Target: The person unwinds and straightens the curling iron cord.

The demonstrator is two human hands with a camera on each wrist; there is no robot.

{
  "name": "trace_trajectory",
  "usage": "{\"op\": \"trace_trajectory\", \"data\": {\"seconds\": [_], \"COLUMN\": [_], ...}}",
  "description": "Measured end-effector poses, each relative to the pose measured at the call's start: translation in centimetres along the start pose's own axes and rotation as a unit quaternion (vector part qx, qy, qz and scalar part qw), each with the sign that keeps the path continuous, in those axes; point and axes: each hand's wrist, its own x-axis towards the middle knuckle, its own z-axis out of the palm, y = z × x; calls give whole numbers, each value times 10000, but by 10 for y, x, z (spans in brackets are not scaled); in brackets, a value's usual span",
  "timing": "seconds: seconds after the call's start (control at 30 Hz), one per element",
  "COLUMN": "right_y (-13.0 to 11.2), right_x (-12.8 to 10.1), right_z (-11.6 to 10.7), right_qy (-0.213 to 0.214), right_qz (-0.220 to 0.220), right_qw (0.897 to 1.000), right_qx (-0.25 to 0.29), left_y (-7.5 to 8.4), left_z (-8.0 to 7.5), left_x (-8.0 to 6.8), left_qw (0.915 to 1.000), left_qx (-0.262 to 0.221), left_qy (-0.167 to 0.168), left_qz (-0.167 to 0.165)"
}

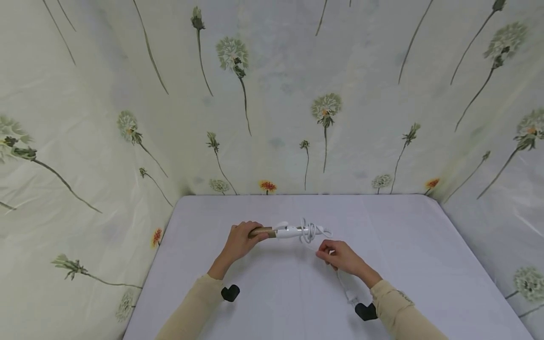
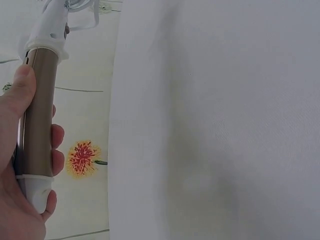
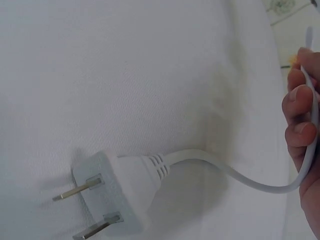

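A curling iron (image 1: 282, 231) with a white handle and a bronze barrel (image 2: 40, 112) is held above the white table (image 1: 272, 302). My left hand (image 1: 240, 241) grips the barrel, thumb (image 2: 17, 92) along its side. White cord is wound around the handle end (image 1: 310, 230). My right hand (image 1: 340, 256) pinches the loose white cord (image 3: 312, 125), which runs down to a two-pin white plug (image 3: 112, 192) lying on the table near my right wrist.
The table is covered with a plain white cloth. Sheeting printed with dandelions (image 1: 272, 94) stands behind the table and on both sides. Black wrist mounts (image 1: 230, 293) sit under my forearms.
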Motion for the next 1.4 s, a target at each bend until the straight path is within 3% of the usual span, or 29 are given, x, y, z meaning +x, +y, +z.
{"op": "trace_trajectory", "data": {"seconds": [0.27, 0.77, 1.13, 1.4], "right_y": [-1, -3, -2, -3], "right_x": [9, 15, 21, 22], "right_z": [-1, -2, -7, -13], "right_qy": [96, 296, 432, 687], "right_qz": [22, 391, 455, 359], "right_qw": [9998, 9988, 9980, 9959], "right_qx": [-161, 63, 118, -466], "left_y": [1, 1, 1, -1], "left_z": [-2, -4, -4, -1], "left_x": [-1, -4, -4, -5], "left_qw": [9999, 9996, 9996, 9997], "left_qx": [-147, -195, -228, -190], "left_qy": [17, -130, -172, -147], "left_qz": [-18, -143, -48, 68]}}
